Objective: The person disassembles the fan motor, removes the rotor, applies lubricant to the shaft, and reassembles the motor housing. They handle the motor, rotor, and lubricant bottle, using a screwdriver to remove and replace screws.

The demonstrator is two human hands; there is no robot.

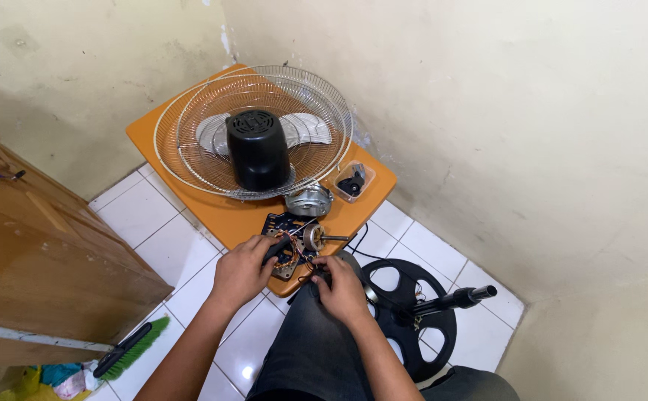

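Head view: the fan motor, its copper windings bare and a steel shaft pointing right, lies at the near edge of the orange desk, just in front of the person's knees. The left hand is curled around the motor's near left side, fingers closed on its dark frame. The right hand is bunched at the motor's near right corner, fingertips pinched together where thin wires run out; whether it grips a wire or a small tool I cannot tell.

The motor probably handles as a dense, heavy, rigid lump for its size. The iron core and frame are the safe places to hold; the windings and wires look delicate and easy to nick, and the smooth shaft would likely slip.

Behind it sit a metal motor cover, wire fan guards with a black housing, and a small clear tray. A black fan base lies on the tiled floor.
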